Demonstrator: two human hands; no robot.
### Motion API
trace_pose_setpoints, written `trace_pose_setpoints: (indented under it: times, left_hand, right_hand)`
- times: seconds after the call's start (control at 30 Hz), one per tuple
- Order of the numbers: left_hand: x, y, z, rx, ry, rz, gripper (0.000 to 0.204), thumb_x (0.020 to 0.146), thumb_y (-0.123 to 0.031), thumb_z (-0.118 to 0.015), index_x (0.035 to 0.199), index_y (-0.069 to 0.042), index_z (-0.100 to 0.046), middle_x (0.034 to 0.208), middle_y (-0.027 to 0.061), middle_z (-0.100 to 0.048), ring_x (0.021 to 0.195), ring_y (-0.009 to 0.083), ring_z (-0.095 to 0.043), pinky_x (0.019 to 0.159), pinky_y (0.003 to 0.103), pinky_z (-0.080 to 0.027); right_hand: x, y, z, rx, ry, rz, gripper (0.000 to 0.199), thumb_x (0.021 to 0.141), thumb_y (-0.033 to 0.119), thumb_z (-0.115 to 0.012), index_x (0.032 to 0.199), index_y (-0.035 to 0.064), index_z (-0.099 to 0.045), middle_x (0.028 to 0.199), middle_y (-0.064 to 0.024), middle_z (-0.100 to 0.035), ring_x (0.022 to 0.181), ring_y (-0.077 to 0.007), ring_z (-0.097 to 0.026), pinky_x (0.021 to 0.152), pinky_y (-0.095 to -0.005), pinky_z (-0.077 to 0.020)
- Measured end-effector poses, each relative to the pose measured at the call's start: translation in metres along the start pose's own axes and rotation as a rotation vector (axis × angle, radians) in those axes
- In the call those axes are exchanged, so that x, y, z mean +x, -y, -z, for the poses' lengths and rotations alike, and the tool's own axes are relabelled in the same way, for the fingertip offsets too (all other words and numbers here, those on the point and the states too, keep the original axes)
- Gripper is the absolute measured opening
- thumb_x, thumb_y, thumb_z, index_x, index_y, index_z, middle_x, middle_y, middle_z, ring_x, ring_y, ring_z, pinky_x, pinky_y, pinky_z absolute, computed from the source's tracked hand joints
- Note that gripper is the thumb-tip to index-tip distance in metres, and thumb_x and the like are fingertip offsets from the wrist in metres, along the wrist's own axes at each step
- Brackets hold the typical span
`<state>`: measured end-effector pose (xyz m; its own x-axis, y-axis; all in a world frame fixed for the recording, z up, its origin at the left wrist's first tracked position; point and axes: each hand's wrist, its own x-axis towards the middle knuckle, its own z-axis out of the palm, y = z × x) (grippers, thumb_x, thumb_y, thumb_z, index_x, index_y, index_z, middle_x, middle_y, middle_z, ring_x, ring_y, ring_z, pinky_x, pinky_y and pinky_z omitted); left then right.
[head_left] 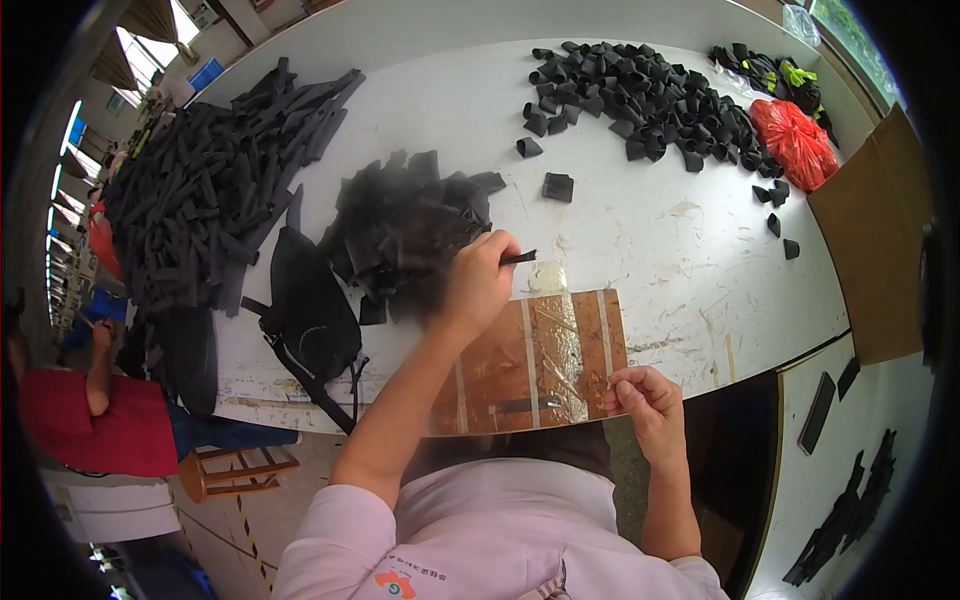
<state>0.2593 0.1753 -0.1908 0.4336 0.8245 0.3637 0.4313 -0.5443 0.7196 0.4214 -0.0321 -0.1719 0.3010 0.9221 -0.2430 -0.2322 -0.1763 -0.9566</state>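
My left hand point(480, 280) is over the table beside a heap of dark fabric pieces point(405, 220). Its fingers pinch a small black fabric piece point(520, 257), whose end sticks out to the right. Below it lies a brown board point(490, 360) crossed by strips of clear tape and a shiny, glue-smeared band point(560, 345). A short dark strip point(525, 405) rests near the board's front edge. At the board's right front corner, my right hand point(650, 405) has thumb and fingertips pressed together; whatever may be between them is too small to make out.
Long dark strips point(200, 190) are heaped at the left, beside a black bag point(310, 310). Folded black loops point(650, 100) cover the far right, near a red plastic bag point(795, 140) and a cardboard panel point(875, 240). A person in red point(100, 420) sits at the left.
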Motion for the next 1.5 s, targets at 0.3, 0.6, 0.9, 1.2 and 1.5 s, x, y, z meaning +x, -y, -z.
trace_pose_setpoints:
  times: [0.3,0.6,0.9,1.2,1.5]
  left_hand:
    - [-0.105,-0.048,0.082,-0.212,0.350,0.077,0.055,0.064,0.015,-0.055,0.114,-0.003,-0.039,0.078,0.0062,-0.058,0.063,0.0107,-0.055,0.056,0.021,-0.043]
    - [-0.122,-0.064,0.057,-0.871,0.369,0.536,0.058,0.070,0.006,-0.060,0.121,-0.002,-0.034,0.093,0.0056,-0.050,0.077,0.0074,-0.050,0.060,0.018,-0.042]
    - [-0.110,-0.065,0.030,-0.946,0.314,0.527,0.004,0.082,0.000,-0.056,0.084,0.001,-0.059,0.084,0.0036,-0.055,0.066,0.0059,-0.051,0.055,0.018,-0.041]
    - [-0.119,-0.100,0.025,-1.071,0.010,0.574,0.015,0.081,-0.009,-0.056,0.093,-0.001,-0.052,0.080,0.0022,-0.054,0.065,0.0064,-0.051,0.056,0.019,-0.040]
    - [-0.110,-0.104,0.026,-1.043,0.099,0.695,0.008,0.078,-0.006,-0.057,0.080,0.001,-0.056,0.066,0.0021,-0.055,0.053,0.0055,-0.048,0.047,0.017,-0.039]
  right_hand:
    - [-0.005,0.007,-0.085,-0.636,0.319,0.365,0.024,0.074,0.012,-0.066,0.093,0.0010,-0.057,0.075,-0.0079,-0.058,0.062,-0.0169,-0.058,0.056,-0.0253,-0.0466]
    - [-0.015,-0.016,-0.079,-0.539,-0.026,0.496,0.023,0.060,-0.004,-0.070,0.080,0.0013,-0.061,0.069,-0.0083,-0.056,0.059,-0.0166,-0.057,0.047,-0.0250,-0.0431]
    - [-0.031,0.000,-0.077,-0.636,-0.157,0.710,0.025,0.059,-0.001,-0.068,0.083,0.0006,-0.062,0.073,-0.0100,-0.057,0.060,-0.0206,-0.053,0.052,-0.0284,-0.0428]
    - [-0.017,-0.003,-0.067,-0.990,-0.281,0.956,0.029,0.055,-0.003,-0.067,0.084,0.0000,-0.060,0.063,-0.0061,-0.049,0.052,-0.0185,-0.048,0.042,-0.0280,-0.0364]
    - [-0.011,-0.004,-0.063,-1.228,-0.199,1.060,0.032,0.055,0.003,-0.069,0.085,-0.0020,-0.059,0.068,-0.0063,-0.051,0.053,-0.0190,-0.047,0.044,-0.0281,-0.0376]
